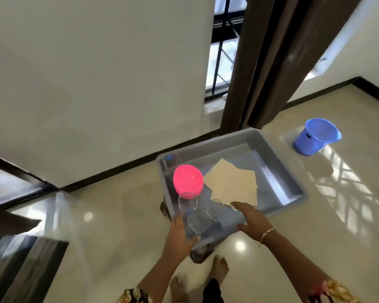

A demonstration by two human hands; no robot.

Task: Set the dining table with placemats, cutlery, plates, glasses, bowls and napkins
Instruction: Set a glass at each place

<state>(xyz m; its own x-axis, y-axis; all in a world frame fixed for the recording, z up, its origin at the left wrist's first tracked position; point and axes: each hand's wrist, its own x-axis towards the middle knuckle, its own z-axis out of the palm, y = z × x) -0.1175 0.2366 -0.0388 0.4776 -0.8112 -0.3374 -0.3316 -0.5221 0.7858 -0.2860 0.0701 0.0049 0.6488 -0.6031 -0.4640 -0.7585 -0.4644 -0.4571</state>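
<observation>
Altogether, one tray [281, 165] holds one pink bowl [188, 179] and four glasses [187, 203].

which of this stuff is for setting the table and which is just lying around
For the job:
- grey tray, gripped at its near rim by the left hand and the right hand
- pink bowl, in the tray
- beige napkins, in the tray
- clear glasses, in the tray

Just lying about:
- blue bucket
- brown curtain
</observation>
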